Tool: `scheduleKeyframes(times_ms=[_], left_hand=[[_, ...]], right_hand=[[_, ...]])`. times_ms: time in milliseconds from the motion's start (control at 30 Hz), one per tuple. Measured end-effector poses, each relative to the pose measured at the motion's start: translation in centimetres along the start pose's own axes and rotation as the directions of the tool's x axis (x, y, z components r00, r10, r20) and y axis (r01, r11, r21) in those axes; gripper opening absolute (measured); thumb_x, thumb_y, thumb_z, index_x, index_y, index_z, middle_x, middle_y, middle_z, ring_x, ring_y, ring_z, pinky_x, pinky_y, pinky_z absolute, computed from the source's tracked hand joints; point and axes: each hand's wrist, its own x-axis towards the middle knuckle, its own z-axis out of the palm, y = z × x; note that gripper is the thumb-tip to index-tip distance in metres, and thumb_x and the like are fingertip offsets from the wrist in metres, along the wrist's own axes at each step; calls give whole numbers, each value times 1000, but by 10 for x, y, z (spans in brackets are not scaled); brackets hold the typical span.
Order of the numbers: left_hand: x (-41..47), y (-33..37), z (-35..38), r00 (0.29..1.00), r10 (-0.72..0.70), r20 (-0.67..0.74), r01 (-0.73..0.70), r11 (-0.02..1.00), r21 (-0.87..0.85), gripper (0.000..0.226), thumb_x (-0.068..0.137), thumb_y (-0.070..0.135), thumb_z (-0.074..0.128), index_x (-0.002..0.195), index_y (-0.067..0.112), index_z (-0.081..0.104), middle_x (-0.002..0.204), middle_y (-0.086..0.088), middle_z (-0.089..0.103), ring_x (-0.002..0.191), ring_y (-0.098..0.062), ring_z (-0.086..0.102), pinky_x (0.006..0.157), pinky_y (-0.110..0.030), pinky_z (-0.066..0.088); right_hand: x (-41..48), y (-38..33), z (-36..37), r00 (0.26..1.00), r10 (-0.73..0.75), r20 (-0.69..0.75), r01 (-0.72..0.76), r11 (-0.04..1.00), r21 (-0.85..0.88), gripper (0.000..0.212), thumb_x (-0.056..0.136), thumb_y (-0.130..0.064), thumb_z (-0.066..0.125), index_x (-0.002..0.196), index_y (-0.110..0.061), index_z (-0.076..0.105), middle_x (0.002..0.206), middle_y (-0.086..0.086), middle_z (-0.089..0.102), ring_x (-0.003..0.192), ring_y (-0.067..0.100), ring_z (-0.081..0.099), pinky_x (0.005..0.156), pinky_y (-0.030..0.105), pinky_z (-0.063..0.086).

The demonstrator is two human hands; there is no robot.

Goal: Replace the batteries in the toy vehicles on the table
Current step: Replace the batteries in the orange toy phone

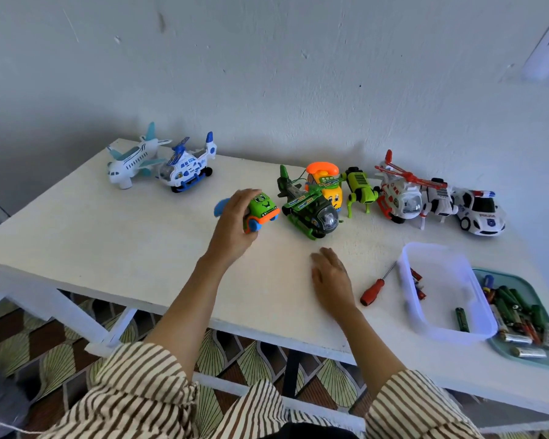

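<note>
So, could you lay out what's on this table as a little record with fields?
Left hand: grips the green toy car
Right hand: open, palm down over the table
Tool: red-handled screwdriver beside the clear tub
Power: a few batteries in the clear tub, many in the teal tray
Other toys: white plane, green helicopter, police car, more in a row

The left hand grips a small green toy car on the white surface. The right hand rests flat, fingers straight, near a red screwdriver. A clear tub and a teal tray hold batteries.
</note>
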Motion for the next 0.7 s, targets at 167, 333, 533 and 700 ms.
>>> scheduleKeyframes(times_ms=[167, 333, 533, 700], left_hand=[[15, -27, 17, 979, 165, 118, -197, 910, 363, 83, 67, -17, 66, 135, 24, 43, 146, 3, 42, 140, -28, 28, 96, -47, 41], [11, -31, 29, 972, 159, 175, -222, 868, 445, 92, 57, -21, 61, 134, 27, 41, 146, 2, 41, 133, -28, 33, 82, -44, 47], [-12, -43, 39, 970, 23, 243, -111, 929, 353, 71, 57, -8, 43, 125, 9, 55, 151, -9, 30, 144, -35, 14, 104, -48, 39], [-7, -30, 41, 970, -92, 226, -8, 914, 406, 68, 59, -7, 51, 124, 10, 59, 155, -9, 27, 146, -35, 13, 100, -54, 37]], right_hand=[[-1, 1, 4, 997, -54, -55, 51, 997, -53, 28, 83, 0, 55, 107, -5, 66, 122, 20, 58, 112, 38, 55, 96, 41, 42], [-2, 1, 5, 993, -85, -85, 79, 994, -75, 29, 79, -2, 55, 105, -4, 67, 120, 20, 60, 113, 39, 56, 95, 44, 43], [-2, 1, 7, 995, -67, -71, 61, 995, -83, 31, 79, 0, 60, 110, -4, 66, 125, 21, 58, 120, 39, 51, 100, 47, 39], [-3, 2, 7, 995, -73, -63, 68, 994, -82, 34, 78, 2, 60, 110, -3, 66, 124, 22, 58, 119, 41, 52, 99, 48, 40]])
